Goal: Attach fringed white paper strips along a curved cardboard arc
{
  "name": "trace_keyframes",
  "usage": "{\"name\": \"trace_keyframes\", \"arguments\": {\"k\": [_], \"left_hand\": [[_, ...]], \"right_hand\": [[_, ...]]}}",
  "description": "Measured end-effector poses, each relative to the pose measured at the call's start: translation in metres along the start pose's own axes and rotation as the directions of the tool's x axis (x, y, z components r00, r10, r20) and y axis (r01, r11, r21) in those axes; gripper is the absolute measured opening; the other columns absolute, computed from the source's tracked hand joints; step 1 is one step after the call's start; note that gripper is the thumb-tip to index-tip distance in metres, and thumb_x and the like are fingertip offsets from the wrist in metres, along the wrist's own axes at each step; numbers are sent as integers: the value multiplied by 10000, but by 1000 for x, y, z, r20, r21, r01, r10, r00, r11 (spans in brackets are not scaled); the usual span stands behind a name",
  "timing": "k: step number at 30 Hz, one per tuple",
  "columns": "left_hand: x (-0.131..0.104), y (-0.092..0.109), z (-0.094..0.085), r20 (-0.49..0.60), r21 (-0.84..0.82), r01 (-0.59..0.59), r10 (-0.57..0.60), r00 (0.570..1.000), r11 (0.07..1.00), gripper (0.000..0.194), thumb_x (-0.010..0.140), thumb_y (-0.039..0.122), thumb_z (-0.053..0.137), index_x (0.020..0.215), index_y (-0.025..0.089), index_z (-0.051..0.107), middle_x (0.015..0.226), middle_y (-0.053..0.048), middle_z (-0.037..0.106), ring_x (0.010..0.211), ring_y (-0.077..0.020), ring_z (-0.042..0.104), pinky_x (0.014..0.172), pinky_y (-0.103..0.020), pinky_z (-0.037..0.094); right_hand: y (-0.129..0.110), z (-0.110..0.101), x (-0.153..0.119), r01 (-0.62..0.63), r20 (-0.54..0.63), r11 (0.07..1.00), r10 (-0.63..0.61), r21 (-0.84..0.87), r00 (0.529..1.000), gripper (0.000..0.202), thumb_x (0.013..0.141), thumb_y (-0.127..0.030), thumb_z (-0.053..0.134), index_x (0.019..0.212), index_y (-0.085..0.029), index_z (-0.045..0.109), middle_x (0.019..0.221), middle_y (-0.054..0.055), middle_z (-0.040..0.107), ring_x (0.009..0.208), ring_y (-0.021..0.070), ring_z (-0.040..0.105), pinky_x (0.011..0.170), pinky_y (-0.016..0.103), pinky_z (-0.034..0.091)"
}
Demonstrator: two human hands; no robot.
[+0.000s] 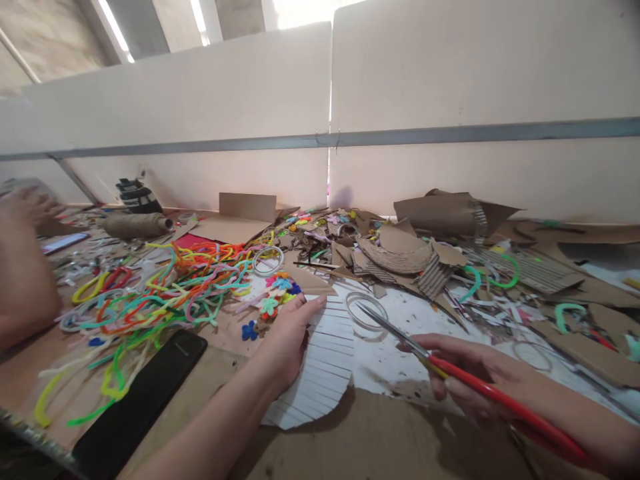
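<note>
My left hand (295, 333) pinches a white rounded piece of paper or card (325, 360), its thumb lying over the upper edge. Dark lines run across the piece; I cannot tell whether they are cuts or drawn strokes. In my right hand (465, 373) are red-handled scissors (490, 390), with the blades pointing up and left, apart from the white piece. A pale ring (367, 312) lies on the white sheet (400, 347) just beyond the blade tips. Felt flowers (270, 305) sit close beside my left hand.
Tangled colourful pipe cleaners (165, 293) and a black phone-like slab (143, 400) lie to the left. Cardboard scraps (400, 247) heap up along the partition (450, 87). A twine roll (135, 225) stands behind. Another person's arm (25, 280) rests at far left.
</note>
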State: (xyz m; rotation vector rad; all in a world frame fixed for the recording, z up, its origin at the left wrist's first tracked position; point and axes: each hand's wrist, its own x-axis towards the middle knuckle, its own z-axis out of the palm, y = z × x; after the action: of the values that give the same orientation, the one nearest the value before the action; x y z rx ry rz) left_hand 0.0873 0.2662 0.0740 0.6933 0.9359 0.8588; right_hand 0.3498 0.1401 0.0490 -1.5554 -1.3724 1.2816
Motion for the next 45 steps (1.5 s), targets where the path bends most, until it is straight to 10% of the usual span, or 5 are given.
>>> {"name": "trace_keyframes", "arguments": {"k": [11, 21, 27, 39, 45], "left_hand": [[-5, -5, 2, 18, 3, -16, 16, 1000, 1000, 289, 749, 307, 833, 822, 197, 576, 625, 39, 638, 520, -107, 569, 504, -217, 435], [-6, -13, 3, 41, 37, 9, -11, 999, 999, 314, 743, 349, 835, 808, 216, 559, 629, 33, 644, 529, -125, 588, 523, -228, 456], [-10, -18, 5, 56, 25, 21, -23, 998, 999, 353, 726, 376, 847, 825, 229, 541, 658, 19, 673, 550, -149, 611, 536, -245, 470], [-10, -19, 6, 59, 47, -16, 13, 998, 999, 199, 826, 332, 768, 831, 206, 614, 661, 19, 668, 585, -137, 607, 603, -247, 501], [-11, -19, 8, 59, 41, -24, 21, 998, 999, 216, 796, 339, 795, 844, 209, 629, 616, 36, 639, 558, -140, 592, 606, -260, 508]], "right_hand": [[-20, 28, 8, -69, 205, 994, 51, 83, 977, 575, 843, -733, 664, 1173, -263, 643, 795, -13, 601, 587, 122, 497, 530, 237, 428], [-21, 40, 12, -28, 134, 996, 17, 80, 991, 515, 875, -701, 635, 1190, -294, 637, 814, -2, 649, 650, 184, 575, 581, 280, 483], [-20, 42, 14, 71, 91, 997, -69, -12, 993, 511, 868, -635, 690, 1234, -285, 624, 1137, 54, 721, 1045, 303, 659, 919, 389, 530], [-31, 56, 11, 42, 94, 974, -64, 222, 994, 477, 888, -648, 680, 1188, -279, 642, 908, 25, 675, 731, 191, 605, 665, 304, 510], [-36, 53, 10, 73, 69, 987, -84, 145, 994, 472, 887, -638, 684, 1199, -286, 656, 1070, 65, 711, 988, 279, 646, 813, 360, 539]]}}
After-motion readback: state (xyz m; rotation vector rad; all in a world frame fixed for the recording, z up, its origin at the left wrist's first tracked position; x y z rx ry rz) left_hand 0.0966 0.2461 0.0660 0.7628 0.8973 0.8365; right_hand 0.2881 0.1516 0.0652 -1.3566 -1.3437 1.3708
